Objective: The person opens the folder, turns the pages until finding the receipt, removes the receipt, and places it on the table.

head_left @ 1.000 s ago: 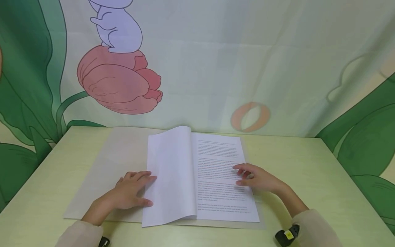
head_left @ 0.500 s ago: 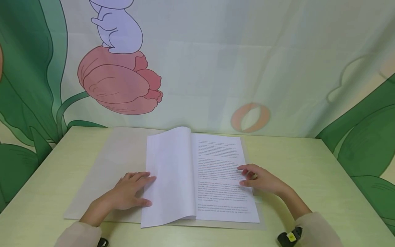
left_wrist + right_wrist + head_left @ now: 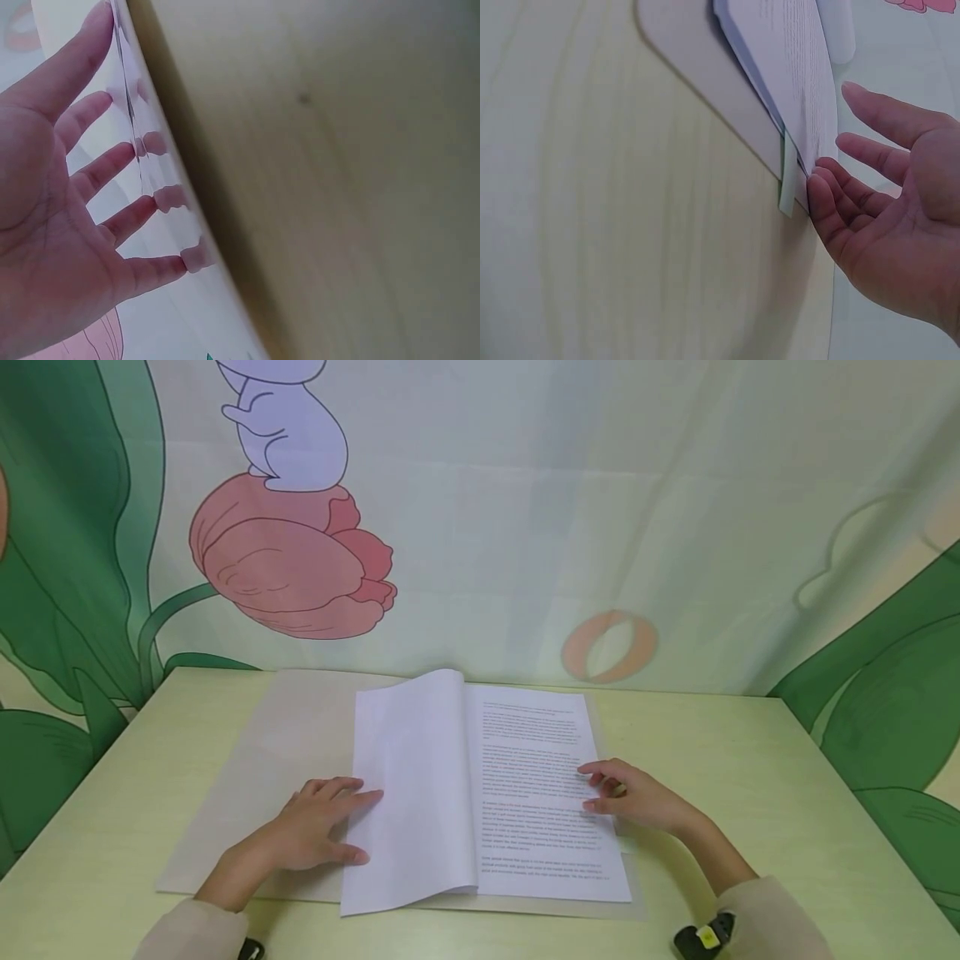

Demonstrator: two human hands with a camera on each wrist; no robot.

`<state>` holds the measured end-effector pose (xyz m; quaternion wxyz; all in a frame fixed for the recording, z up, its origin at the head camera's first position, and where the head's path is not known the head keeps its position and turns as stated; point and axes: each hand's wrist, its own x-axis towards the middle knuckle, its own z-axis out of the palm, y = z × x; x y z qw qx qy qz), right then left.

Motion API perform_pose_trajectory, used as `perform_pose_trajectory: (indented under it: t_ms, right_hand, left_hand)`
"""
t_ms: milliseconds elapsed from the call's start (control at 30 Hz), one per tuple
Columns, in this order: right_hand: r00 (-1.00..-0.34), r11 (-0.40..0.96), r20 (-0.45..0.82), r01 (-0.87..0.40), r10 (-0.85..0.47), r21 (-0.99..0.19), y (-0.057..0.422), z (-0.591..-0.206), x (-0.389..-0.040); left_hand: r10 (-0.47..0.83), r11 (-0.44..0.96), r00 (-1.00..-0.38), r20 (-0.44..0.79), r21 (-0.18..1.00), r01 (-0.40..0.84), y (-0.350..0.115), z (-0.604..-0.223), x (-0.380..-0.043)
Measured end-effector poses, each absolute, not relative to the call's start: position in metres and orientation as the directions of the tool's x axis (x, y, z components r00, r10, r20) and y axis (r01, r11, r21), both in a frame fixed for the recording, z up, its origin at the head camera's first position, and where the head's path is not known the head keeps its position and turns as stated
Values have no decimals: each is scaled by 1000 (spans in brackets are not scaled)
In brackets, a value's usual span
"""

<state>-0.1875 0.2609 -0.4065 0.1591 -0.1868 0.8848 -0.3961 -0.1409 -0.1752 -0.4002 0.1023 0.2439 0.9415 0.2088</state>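
Head view: a spread folder (image 3: 300, 714) lies on the table (image 3: 757, 768), its top along the back edge, nearer the back left corner than the back right one.
Folded-over page (image 3: 420, 793): blank side up on the folder's left half, bulging along the fold.
Printed sheet (image 3: 536, 827): on the folder's right half, text upward.
Left hand (image 3: 307, 833): released, fingers spread, fingertips and thumb over the blank page's left edge; pressure cannot be judged.
Right hand (image 3: 637, 793): released, fingers loosely bent at the printed sheet's right edge, nothing visibly pinched.
Green strip (image 3: 787, 180): sticking out at that side, just beside the right fingers.
Keeping pages steady: straight, relaxed left fingers probably suit the blank page; light, even pressure should tame the bulge without creasing it.
Right side care: a soft touch at the margin would likely keep the printed sheet square; nudging the strip could shift the papers.
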Motion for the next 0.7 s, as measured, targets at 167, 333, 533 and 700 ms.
perform_pose_trajectory:
  t_ms: [167, 333, 533, 700]
  right_hand:
    - [-881, 615, -125, -210, -456, -760, 262, -408, -187]
    - [-880, 612, -112, -225, -462, -758, 263, -410, -187]
    - [-885, 628, -119, -219, -451, -747, 263, -411, -188]
    - [-881, 623, -117, -224, -458, -749, 261, -410, -188]
  left_hand:
    - [509, 793, -856, -91, 436, 425, -176, -401, -141]
    - [521, 785, -850, -77, 435, 442, -177, -403, -141]
    - [534, 772, -843, -68, 446, 453, -178, -403, -141]
    - [537, 771, -841, -75, 449, 452, -179, -404, -141]
